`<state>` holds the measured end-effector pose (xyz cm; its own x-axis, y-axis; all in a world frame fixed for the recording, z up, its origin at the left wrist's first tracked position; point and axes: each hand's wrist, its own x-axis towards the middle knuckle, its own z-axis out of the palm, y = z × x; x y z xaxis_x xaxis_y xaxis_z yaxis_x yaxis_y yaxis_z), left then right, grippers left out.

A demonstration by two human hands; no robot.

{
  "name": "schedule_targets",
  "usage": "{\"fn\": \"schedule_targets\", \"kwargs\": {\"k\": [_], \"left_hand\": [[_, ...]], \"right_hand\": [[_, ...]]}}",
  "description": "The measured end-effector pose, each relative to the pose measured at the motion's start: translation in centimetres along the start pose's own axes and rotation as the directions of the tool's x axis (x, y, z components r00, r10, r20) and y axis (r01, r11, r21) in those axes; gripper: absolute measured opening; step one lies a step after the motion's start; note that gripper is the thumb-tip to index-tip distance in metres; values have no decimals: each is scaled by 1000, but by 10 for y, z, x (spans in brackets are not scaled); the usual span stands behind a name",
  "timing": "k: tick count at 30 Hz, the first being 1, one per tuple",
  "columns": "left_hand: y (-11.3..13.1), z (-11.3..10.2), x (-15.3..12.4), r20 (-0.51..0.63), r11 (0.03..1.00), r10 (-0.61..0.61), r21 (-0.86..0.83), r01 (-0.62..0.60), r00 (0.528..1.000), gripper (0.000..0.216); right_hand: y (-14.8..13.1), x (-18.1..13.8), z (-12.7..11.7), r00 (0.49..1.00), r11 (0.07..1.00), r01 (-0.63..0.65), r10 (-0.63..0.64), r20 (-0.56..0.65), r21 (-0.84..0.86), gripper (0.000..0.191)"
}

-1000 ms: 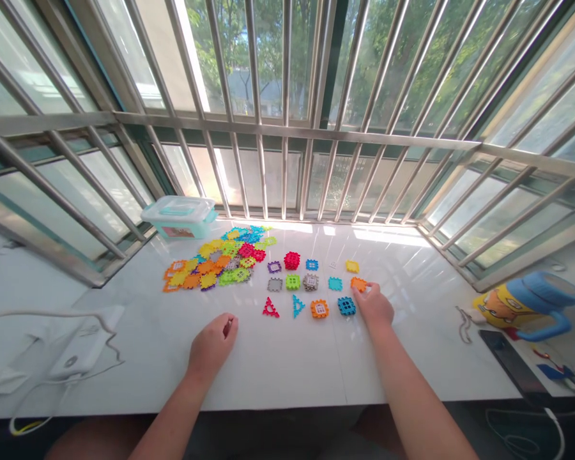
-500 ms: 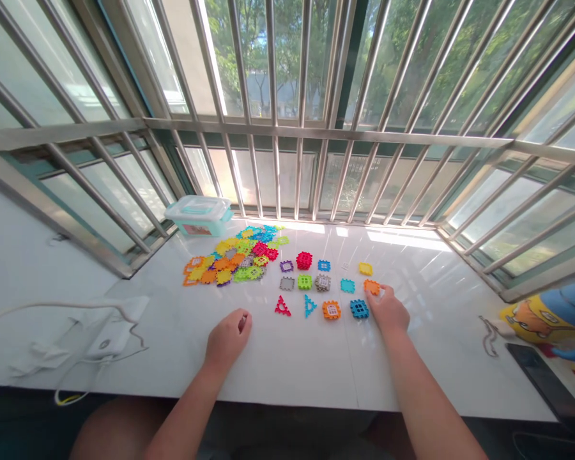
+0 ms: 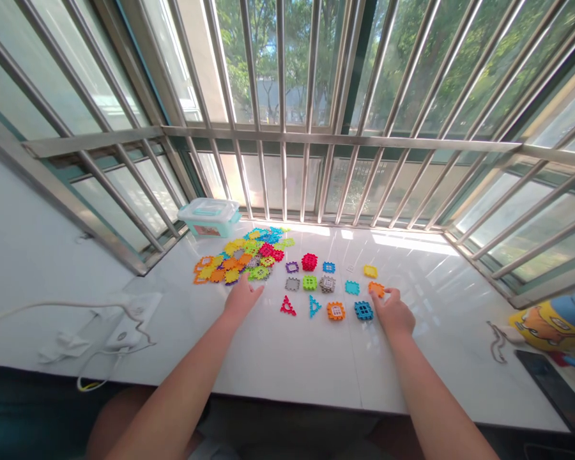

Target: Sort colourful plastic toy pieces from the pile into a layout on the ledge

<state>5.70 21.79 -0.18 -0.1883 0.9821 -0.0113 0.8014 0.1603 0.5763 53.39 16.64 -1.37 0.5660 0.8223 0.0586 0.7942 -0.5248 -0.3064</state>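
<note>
My left hand (image 3: pixel 242 298) reaches to the near edge of a mixed pile of notched plastic building pieces (image 3: pixel 230 262), thumb and fingers apart, with nothing visible in it. Fingertips of my right hand (image 3: pixel 395 312) grip the near and right edges of an orange square building piece (image 3: pixel 376 289), which lies on the table. Left of that hand is a blue windowed square (image 3: pixel 363 311). Close by are a turquoise square (image 3: pixel 352 287), a yellow square (image 3: pixel 370 271) and an orange windowed square (image 3: pixel 336 311). Further left stand a blue triangle (image 3: pixel 314 306) and a red triangle (image 3: pixel 288 306).
Purple (image 3: pixel 292 267), red (image 3: pixel 309 262), green (image 3: pixel 309 283) and grey (image 3: pixel 327 284) pieces sit mid-table. A lidded teal box (image 3: pixel 209 217) is behind the pile. Left is a white power strip (image 3: pixel 129 326) with cables; right, a phone (image 3: pixel 549 383) and yellow-blue container (image 3: pixel 544 324). Metal bars (image 3: pixel 340 142) line the window.
My left hand has moved forward and right to the pile, its loose fist opening. My right hand stays at the orange square. The view has shifted slightly.
</note>
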Motion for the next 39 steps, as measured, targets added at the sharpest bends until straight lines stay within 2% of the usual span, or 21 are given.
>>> {"fn": "schedule_targets", "kwargs": {"k": [3, 6, 9, 11, 16, 20, 22, 24, 26, 28, 30, 32, 33, 34, 35, 37, 39], "left_hand": [[7, 5, 19, -43, 997, -65, 32, 66, 997, 78], [8, 8, 27, -58, 993, -107, 44, 110, 993, 67], [3, 10, 26, -69, 996, -81, 24, 83, 994, 53], [0, 10, 21, -93, 1000, -23, -5, 22, 995, 50], [-10, 11, -12, -101, 984, 145, -87, -154, 984, 48], [-18, 10, -52, -79, 971, 218, -86, -225, 973, 47], [-21, 9, -70, -83, 966, 239, -83, -246, 967, 47], [-23, 8, -82, -89, 960, 254, -96, -262, 963, 47], [-24, 7, -89, -94, 956, 257, -122, -267, 962, 45], [-23, 6, -90, -94, 951, 251, -161, -264, 963, 44], [-22, 4, -89, -88, 939, 250, -221, -264, 964, 44], [-21, 3, -88, -81, 922, 254, -282, -267, 964, 45], [-21, 2, -88, -79, 914, 257, -305, -269, 963, 45], [-20, 1, -88, -75, 907, 261, -321, -271, 962, 45], [-20, 1, -88, -69, 903, 264, -332, -272, 962, 45], [-20, 0, -88, -54, 897, 270, -348, -272, 961, 44], [-20, 0, -88, -39, 893, 278, -358, -274, 960, 43]], "right_hand": [[0, 0, -1, 1000, 1000, -1, 1, 1, 1, 68], [-1, 0, -2, 1000, 1000, -1, 1, 5, -1, 68], [-1, 1, -2, 1000, 1000, 2, -3, 11, 9, 68], [0, 1, -2, 1000, 1000, 0, 0, 11, 11, 68], [0, 1, 0, 1000, 1000, 3, -3, 6, 17, 66], [4, 3, 0, 999, 999, 21, -19, -37, 47, 60], [7, 3, 0, 995, 996, 36, -28, -97, 87, 56], [10, -1, 1, 976, 991, 70, -45, -212, 112, 51], [6, -14, 3, 933, 977, 189, -146, -327, 102, 49], [-8, -41, 7, 854, 903, 422, -369, -366, 75, 47], [-32, -79, 13, 716, 726, 680, -628, -305, 102, 41], [-63, -122, 22, 566, 540, 824, -787, -245, 170, 36], [-80, -141, 26, 529, 491, 846, -821, -215, 209, 37], [-97, -158, 30, 514, 464, 848, -837, -188, 255, 38], [-114, -172, 34, 524, 463, 831, -839, -150, 309, 40], [-142, -188, 41, 585, 518, 758, -809, -63, 396, 50], [-163, -191, 47, 633, 567, 684, -774, 13, 459, 59]]}}
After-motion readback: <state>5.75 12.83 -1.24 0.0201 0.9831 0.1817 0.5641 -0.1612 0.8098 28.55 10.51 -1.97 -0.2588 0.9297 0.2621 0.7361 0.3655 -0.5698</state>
